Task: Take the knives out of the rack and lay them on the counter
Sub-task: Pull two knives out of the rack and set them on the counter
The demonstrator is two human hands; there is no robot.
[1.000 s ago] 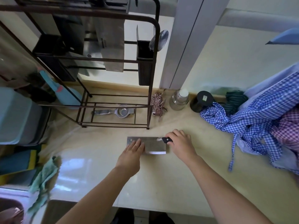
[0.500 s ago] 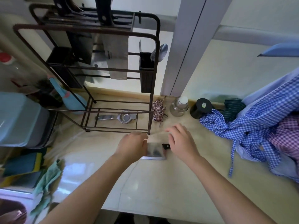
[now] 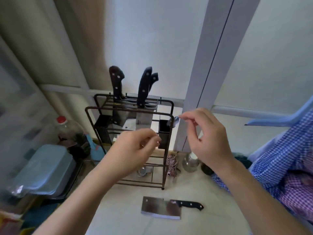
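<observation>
Both grips empty: left hand (image 3: 135, 148) raised in front of the knife rack (image 3: 130, 116), fingers curled loosely, nothing between them; right hand (image 3: 205, 138) raised at the rack's right side, fingers half spread, thumb and forefinger apart, holding nothing. Cleaver (image 3: 160, 208) lies flat on the worktop (image 3: 118, 217), in front of the rack, toward the near edge, black handle pointing right, blade to the left. Three knives in the rack's top slots, handles up: one dark-handled knife (image 3: 116, 82) on the left, two black-handled knives (image 3: 145, 85) close together on the right. Steel jar (image 3: 189, 162) and small checked cloth bundle (image 3: 171, 165) stand just right of the rack's base. Blue checked shirt (image 3: 277, 160) at the worktop's right edge. Teal tray (image 3: 45, 168) left of the rack, blurred.
</observation>
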